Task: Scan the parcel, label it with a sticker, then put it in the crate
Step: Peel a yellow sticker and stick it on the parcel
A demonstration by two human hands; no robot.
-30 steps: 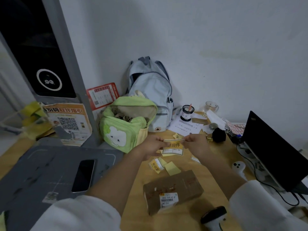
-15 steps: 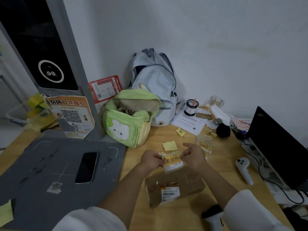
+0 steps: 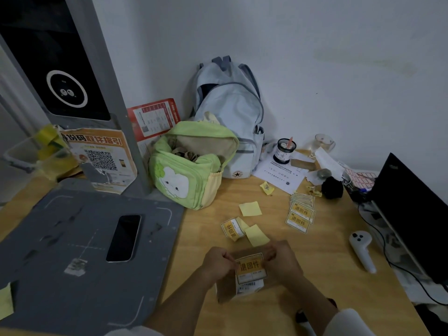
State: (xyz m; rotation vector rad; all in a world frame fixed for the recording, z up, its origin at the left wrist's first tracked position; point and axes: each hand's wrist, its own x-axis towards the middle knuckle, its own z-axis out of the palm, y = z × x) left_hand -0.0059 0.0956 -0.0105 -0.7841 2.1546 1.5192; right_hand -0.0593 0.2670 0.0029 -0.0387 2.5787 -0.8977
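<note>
A small brown cardboard parcel [image 3: 225,291] with a white barcode label lies on the wooden table near its front edge. Over its top sits a yellow and white sticker [image 3: 251,267] with black characters. My left hand [image 3: 218,264] pinches the sticker's left edge and my right hand [image 3: 282,261] pinches its right edge, both resting over the parcel. Whether the sticker touches the box I cannot tell. A stack of the same stickers [image 3: 300,210] lies further back. The handheld scanner [image 3: 303,318] is mostly hidden behind my right sleeve. No crate is recognisable.
A grey scanning platform [image 3: 60,263] with a black phone [image 3: 124,238] fills the left. Behind stand a green bag [image 3: 191,168] and a pale blue backpack [image 3: 230,122]. Yellow backing papers [image 3: 257,235] lie ahead of my hands. A white controller [image 3: 362,248] and laptop [image 3: 412,214] sit right.
Both hands have brought the sticker down and toward me, from above the table behind the parcel to right over the parcel's top. The camera has tilted down and closer.
</note>
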